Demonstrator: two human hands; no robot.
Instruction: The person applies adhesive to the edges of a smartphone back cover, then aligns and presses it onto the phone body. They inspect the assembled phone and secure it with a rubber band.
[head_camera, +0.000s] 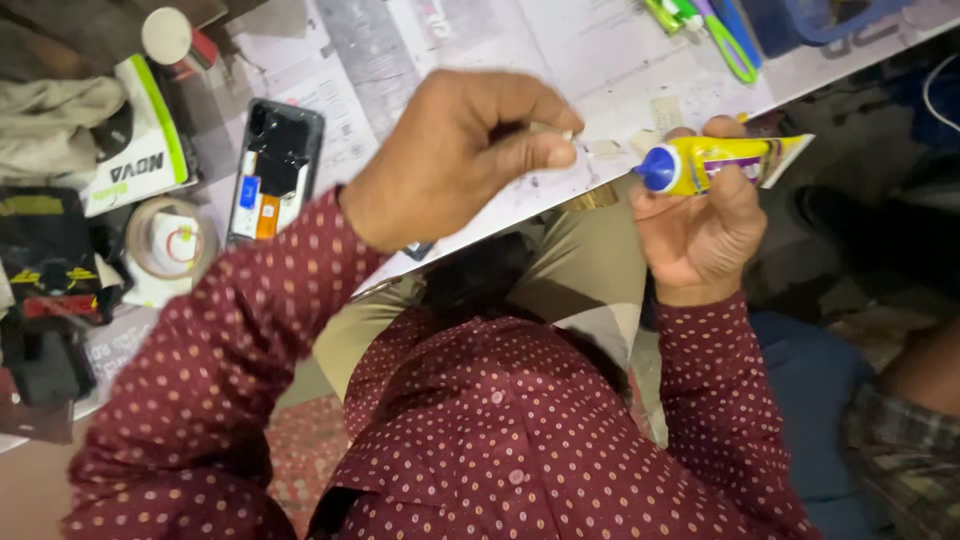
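Bare counter (560, 40) lies open beyond the hands; an opened phone (272, 170), tape roll (165, 240) and scissors (725, 35) crowd its left end and far edge.

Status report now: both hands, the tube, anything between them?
Left hand pinching a small pale piece. Right hand gripping yellow tube, blue cap on. Nothing between them; opened phone lies aside on the table.

The opened phone (272, 170) lies on the table (600, 60), tape roll (165, 240) just left (scissors (725, 35) far right).
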